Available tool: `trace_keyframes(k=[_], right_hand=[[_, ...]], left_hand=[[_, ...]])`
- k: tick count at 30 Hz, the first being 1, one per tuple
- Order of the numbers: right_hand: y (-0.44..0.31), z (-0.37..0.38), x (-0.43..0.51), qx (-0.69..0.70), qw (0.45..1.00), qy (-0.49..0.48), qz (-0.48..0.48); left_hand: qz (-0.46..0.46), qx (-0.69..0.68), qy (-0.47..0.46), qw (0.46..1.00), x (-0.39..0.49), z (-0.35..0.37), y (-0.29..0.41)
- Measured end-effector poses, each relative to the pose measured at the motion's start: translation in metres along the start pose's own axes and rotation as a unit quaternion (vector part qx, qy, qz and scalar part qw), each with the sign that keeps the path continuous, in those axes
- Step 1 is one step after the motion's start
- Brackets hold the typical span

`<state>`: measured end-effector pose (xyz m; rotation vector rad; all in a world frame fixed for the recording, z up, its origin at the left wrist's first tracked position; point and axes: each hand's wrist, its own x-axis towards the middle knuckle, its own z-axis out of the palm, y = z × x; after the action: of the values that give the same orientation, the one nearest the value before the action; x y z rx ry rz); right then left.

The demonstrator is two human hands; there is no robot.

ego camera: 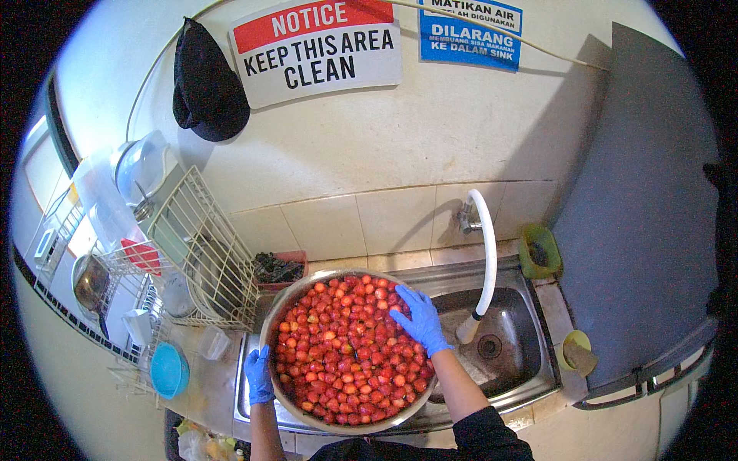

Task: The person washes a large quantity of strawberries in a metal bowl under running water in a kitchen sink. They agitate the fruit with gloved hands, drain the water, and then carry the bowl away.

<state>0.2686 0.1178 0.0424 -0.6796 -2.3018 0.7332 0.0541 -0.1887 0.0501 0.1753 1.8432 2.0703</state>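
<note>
A large round metal basin (266,322) full of small red fruits (351,346), apparently strawberries in liquid, rests on the metal sink unit before me. My left hand (259,376), in a blue glove, grips the basin's left rim. My right hand (418,318), also gloved in blue, lies over the fruit at the upper right side of the basin with its fingers apart. Whether its fingertips touch the fruit or hold any is hard to tell. To the right of the basin is the sink bowl (513,351), with a white hose tap (489,253) hanging over it.
At left stands a wire dish rack (213,259) with dishes; a blue bowl (169,370) is below it. A pink container (288,268) sits behind the basin. Green (539,253) and yellow (576,343) containers flank the sink's right edge, beside a grey panel (640,219). Waste (202,444) lies in a bin, lower left.
</note>
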Motion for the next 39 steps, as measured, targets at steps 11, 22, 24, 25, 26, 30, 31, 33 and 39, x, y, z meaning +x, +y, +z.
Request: trace_keyframes(k=[11, 22, 24, 25, 26, 30, 31, 33, 39], right_hand=[[-0.003, -0.001, -0.004, -0.023, 1.000, 0.000, 0.001], [-0.003, -0.001, -0.012, -0.047, 0.999, 0.024, 0.008], [-0.004, 0.000, -0.014, -0.050, 0.998, 0.026, 0.012], [-0.004, 0.001, -0.015, -0.057, 0.998, 0.026, 0.011], [-0.005, 0.001, -0.016, -0.065, 0.998, 0.024, 0.012], [-0.007, 0.004, -0.019, -0.076, 0.997, 0.010, 0.032], [-0.007, 0.004, -0.020, -0.068, 0.997, 0.018, 0.025], [-0.008, 0.005, -0.021, -0.060, 0.998, 0.028, 0.018], [-0.010, 0.007, -0.029, -0.061, 0.997, 0.025, 0.033]], left_hand=[[0.001, 0.037, 0.008, 0.999, 0.009, -0.003, -0.004], [0.018, 0.039, -0.008, 0.999, 0.000, 0.007, 0.011], [0.015, 0.035, -0.015, 0.999, -0.005, 0.008, 0.016], [0.032, 0.029, -0.030, 0.999, -0.007, 0.008, 0.018], [0.021, 0.039, -0.021, 0.999, -0.009, 0.008, 0.020], [0.016, 0.038, -0.028, 0.999, -0.015, 0.008, 0.025], [0.014, 0.028, -0.029, 0.999, -0.017, 0.008, 0.026], [0.010, 0.033, -0.023, 0.999, -0.020, 0.009, 0.029], [0.042, 0.084, -0.029, 0.995, -0.027, 0.011, 0.044]])
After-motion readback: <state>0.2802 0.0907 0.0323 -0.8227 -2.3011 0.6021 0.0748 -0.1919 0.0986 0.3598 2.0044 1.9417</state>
